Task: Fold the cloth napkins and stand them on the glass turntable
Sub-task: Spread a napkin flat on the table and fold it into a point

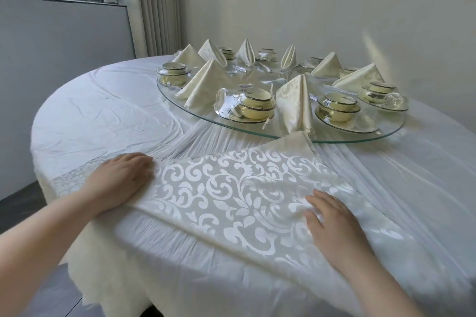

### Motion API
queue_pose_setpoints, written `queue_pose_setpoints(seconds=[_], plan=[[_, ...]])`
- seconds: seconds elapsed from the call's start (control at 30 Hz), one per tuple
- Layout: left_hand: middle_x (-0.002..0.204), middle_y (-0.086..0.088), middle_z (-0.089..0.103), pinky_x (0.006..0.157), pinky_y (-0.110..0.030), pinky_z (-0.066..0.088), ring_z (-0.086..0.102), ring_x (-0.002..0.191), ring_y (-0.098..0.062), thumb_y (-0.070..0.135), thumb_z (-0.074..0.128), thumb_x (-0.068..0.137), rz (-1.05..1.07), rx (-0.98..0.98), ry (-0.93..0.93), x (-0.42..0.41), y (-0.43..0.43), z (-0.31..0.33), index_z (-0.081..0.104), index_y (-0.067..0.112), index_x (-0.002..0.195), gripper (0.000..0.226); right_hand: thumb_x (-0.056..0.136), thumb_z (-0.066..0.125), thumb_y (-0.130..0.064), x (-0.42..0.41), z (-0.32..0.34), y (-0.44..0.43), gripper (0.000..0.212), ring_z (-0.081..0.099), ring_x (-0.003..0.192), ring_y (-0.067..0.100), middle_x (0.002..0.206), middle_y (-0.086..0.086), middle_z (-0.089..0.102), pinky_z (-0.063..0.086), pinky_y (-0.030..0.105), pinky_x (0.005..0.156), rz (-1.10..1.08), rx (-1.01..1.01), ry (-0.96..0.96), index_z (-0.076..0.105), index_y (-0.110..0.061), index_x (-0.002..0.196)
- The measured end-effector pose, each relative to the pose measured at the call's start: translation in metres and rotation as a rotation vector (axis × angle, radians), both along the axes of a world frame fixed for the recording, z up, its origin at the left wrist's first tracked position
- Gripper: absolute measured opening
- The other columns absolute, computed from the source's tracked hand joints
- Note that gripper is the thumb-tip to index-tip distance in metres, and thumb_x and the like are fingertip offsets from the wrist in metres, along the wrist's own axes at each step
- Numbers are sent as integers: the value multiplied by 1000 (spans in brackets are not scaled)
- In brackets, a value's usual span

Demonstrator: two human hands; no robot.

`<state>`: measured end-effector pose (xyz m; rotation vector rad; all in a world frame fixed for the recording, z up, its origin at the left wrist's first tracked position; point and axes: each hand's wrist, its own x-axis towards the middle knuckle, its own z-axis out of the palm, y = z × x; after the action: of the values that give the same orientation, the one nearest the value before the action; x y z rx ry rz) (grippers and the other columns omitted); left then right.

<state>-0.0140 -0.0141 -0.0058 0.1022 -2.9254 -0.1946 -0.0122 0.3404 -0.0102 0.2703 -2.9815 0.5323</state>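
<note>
A cream damask napkin (231,188) with a white scroll pattern lies spread flat on the near part of the table, its far corner touching the rim of the glass turntable (180,100). My left hand (121,180) rests palm down on the napkin's left end, fingers together. On the napkin's right part my right hand (332,224) presses flat with fingers spread. Several folded cream napkins stand as cones on the turntable, the nearest one (296,105) just beyond the flat napkin's corner.
Several wrapped yellow bowl-and-saucer sets (255,107) sit between the standing napkins on the glass. The round table wears a wrinkled white tablecloth (103,116) whose edge drops off at the left and front. A window and curtain are at the back left, a wall behind.
</note>
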Motion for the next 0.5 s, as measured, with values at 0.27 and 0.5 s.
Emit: queue_pose_setpoints(seconds=[0.27,0.5], plan=[[100,0,56,80,-27,34,51,96,-22,40,52,89,177,10,-50,-2,-12,19,60,21,109,29,99,30,-30,-4,13,8,41,21,138,13,150,-3,26,17,23,108,-55,159,-85,36,-17,138],[67,3,48,64,-27,27,44,73,-21,38,58,87,189,60,-128,-4,-14,23,44,19,63,34,95,43,-26,-33,21,22,36,38,123,27,135,6,46,31,31,97,-300,118,-36,47,-14,128]])
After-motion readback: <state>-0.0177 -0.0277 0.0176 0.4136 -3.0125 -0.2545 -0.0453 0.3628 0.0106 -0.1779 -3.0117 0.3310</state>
